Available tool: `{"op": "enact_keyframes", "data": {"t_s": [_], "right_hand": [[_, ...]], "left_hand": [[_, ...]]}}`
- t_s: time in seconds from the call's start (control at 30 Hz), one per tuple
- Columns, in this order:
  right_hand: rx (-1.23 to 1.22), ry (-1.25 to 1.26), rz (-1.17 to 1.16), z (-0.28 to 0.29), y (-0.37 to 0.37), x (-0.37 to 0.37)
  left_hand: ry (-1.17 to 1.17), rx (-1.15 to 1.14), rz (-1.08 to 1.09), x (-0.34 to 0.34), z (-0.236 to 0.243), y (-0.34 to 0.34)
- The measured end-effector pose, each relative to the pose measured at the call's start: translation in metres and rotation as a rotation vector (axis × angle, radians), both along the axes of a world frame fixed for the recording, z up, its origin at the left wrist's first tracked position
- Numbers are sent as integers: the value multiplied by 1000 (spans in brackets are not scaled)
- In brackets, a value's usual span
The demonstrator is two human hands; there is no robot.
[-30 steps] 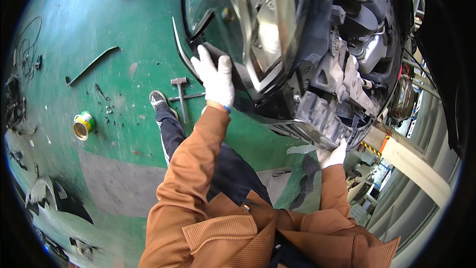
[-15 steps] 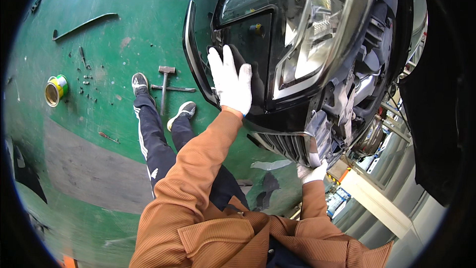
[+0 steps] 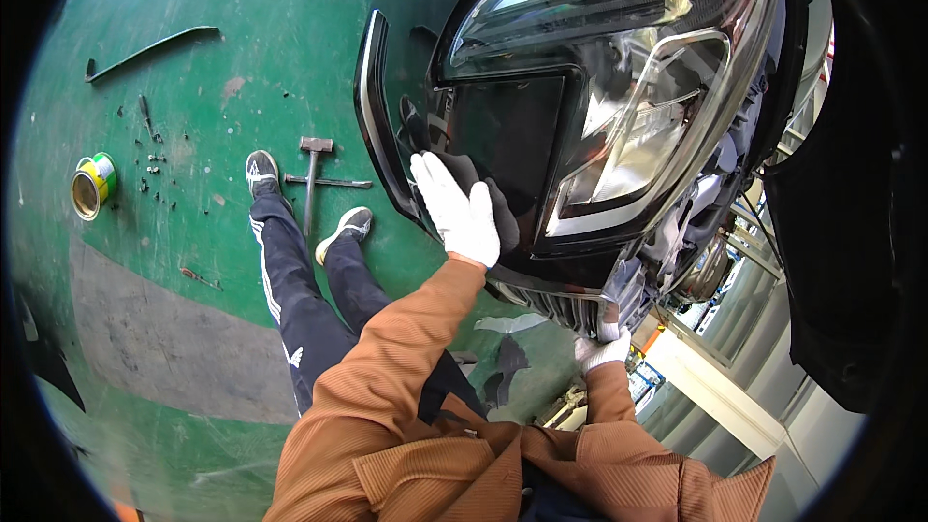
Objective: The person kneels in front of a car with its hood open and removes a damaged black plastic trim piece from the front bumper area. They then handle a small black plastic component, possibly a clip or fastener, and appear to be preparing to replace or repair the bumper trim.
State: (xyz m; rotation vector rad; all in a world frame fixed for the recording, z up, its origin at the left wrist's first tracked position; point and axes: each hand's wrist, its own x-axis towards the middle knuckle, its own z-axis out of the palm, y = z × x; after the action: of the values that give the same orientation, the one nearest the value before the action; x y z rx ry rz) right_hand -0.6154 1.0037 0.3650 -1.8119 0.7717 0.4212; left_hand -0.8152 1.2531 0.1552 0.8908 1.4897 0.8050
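- Floor (image 3: 193,242), green with a grey patch, opens wide to the left of the bumper (image 3: 522,135), giving room on that side.
- Near the feet it is tighter: a hammer (image 3: 310,188) lies with its handle between the two shoes, and a dark bar (image 3: 340,184) crosses it, one end near the bumper's bright-edged left trim (image 3: 368,126).
- Farther left are a bent bar (image 3: 145,58), scattered small dark pieces (image 3: 155,174) and a green-and-yellow round container (image 3: 94,184).
- On the right, a hanging black panel (image 3: 851,213) and a pale beam (image 3: 715,396) border the space.
- The black bumper stands ahead of both hands, around the headlamp (image 3: 628,126).
- The gloved left hand (image 3: 459,213) is spread flat against its face, fingers extended, grasping nothing.
- The gloved right hand (image 3: 601,352) is at the lower end of the slatted grille (image 3: 570,307); its fingertips are hidden, so I cannot tell whether it grips.
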Motion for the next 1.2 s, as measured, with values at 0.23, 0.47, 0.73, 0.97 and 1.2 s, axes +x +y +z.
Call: {"op": "enact_keyframes", "data": {"t_s": [0.23, 0.47, 0.73, 0.97, 1.2], "right_hand": [[68, -16, -23, -1, -3, 0], [-26, -4, -61, 0, -6, 3], [-94, -64, -56, -1, 4, -4], [-24, -28, -88, -9, -14, 6], [-138, 53, -24, -6, -52, 22]], "left_hand": [[6, 15, -65, -18, -5, 40], [66, 66, -130, -28, -20, 95], [139, 108, -226, -40, -20, 125], [135, 76, -163, -36, -21, 125], [118, 216, 44, 6, -15, 4]]}}
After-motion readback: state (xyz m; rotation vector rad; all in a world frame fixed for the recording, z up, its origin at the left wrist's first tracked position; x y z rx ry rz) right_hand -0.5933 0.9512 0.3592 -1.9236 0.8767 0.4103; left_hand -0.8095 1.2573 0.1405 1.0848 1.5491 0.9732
